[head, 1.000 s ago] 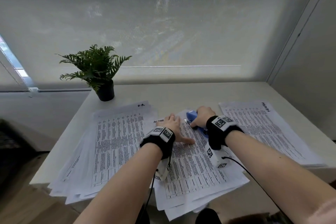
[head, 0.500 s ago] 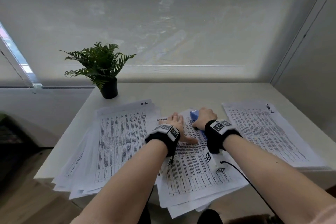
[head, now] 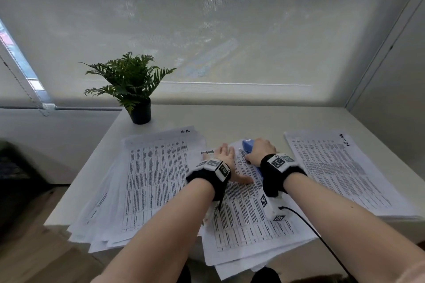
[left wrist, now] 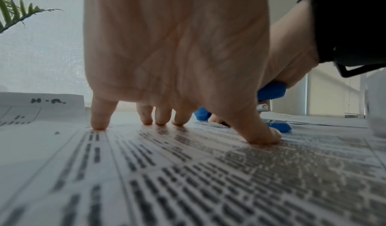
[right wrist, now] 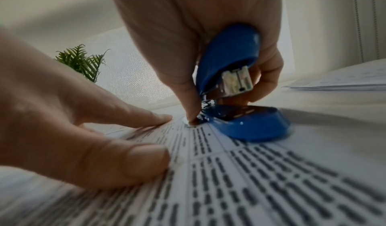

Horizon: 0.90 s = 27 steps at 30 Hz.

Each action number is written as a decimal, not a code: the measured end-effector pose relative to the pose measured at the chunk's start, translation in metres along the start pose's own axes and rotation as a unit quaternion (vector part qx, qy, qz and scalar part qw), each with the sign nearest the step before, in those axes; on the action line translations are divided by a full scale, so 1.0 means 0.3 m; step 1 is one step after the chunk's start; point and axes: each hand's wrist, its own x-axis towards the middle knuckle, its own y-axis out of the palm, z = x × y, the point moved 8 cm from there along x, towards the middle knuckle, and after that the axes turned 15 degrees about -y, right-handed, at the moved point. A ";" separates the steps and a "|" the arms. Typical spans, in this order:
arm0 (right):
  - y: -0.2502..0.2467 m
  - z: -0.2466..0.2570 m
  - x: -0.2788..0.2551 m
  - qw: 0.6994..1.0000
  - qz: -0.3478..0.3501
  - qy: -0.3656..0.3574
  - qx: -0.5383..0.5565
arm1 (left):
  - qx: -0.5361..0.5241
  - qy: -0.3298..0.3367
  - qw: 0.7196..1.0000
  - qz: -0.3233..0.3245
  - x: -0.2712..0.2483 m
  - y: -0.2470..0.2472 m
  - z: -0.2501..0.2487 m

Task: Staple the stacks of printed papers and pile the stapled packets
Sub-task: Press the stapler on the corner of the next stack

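Head view: left hand (head: 226,163) flat on the middle stack of papers (head: 248,220), fingers straight and spread, thumb out toward the right. Right hand (head: 261,151) curled over a blue stapler (head: 247,145) at the far right corner of that stack. Grip detail and stapler mouth hidden here behind the knuckles and the black wrist band (head: 279,169).

Right wrist view: stapler (right wrist: 240,87) seen from its rear, upper arm gripped between thumb and curled fingers, tilted up from the base with a visible gap; base resting on the top sheet. Thumb tip (right wrist: 193,114) down on the paper at the hinge end. Whether the corner sits inside the mouth: cannot tell from any view. Left hand (right wrist: 83,127) alongside, thumb and one finger pressing the sheet.

Left wrist view: all five fingertips (left wrist: 98,122) of the left hand (left wrist: 173,51) in contact with the printed sheet, holding nothing; stapler (left wrist: 271,90) just beyond them under the right hand (left wrist: 292,56).

Other stacks, head view only: a fanned pile of papers (head: 147,181) on the left, overhanging the table edge (head: 76,190); a squared pile (head: 342,172) on the right, apart from the middle stack. Potted plant (head: 135,89) at the far left corner of the table.

Compared with the earlier frames: both hands and the stapler in the same place on the same stack; piles unchanged; only the camera angle slightly shifted.
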 end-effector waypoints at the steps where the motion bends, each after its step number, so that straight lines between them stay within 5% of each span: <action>1: 0.002 0.001 0.004 1.000 0.003 0.000 0.001 | -0.002 0.000 1.000 0.001 0.001 -0.001 -0.001; 20: -0.040 0.054 0.090 0.996 0.034 -0.035 0.069 | -0.011 0.003 1.000 0.008 -0.008 -0.009 0.002; 27: -0.035 -0.014 0.001 0.995 0.046 -0.053 0.072 | -0.098 0.008 0.995 0.012 -0.031 -0.051 0.011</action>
